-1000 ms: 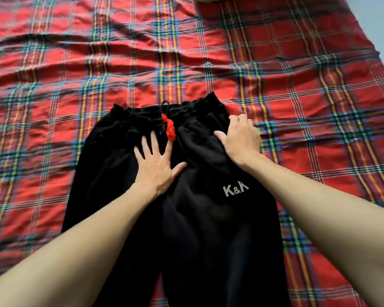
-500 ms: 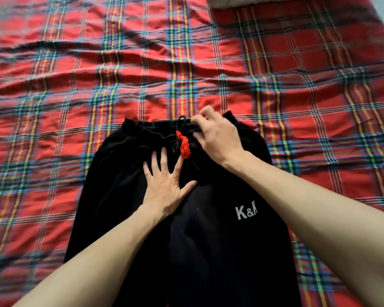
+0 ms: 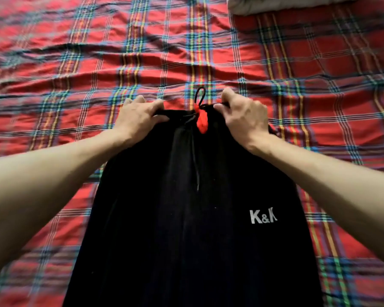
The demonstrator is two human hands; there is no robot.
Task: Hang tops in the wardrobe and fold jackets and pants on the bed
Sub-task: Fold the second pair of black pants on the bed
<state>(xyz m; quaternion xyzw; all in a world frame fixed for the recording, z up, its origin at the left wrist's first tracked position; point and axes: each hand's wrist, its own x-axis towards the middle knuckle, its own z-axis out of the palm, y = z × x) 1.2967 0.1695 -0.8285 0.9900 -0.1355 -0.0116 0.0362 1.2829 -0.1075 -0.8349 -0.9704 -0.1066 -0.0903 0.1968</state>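
Note:
Black pants (image 3: 186, 218) with a white "K&K" print lie flat on the bed, waistband away from me. A black drawstring loop and a red tuft (image 3: 202, 122) sit at the waistband's middle. My left hand (image 3: 140, 118) grips the waistband left of the tuft. My right hand (image 3: 242, 118) pinches the waistband just right of it. Both forearms reach over the pants. The lower legs run out of view at the bottom.
The bed is covered with a red plaid sheet (image 3: 75, 74), wrinkled at the left. A grey pillow or folded cloth (image 3: 286, 5) lies at the far top right.
My left hand lifted off the flat pants front and took hold of the waistband. My right hand moved from the right side to the waistband near the tuft. The camera came closer.

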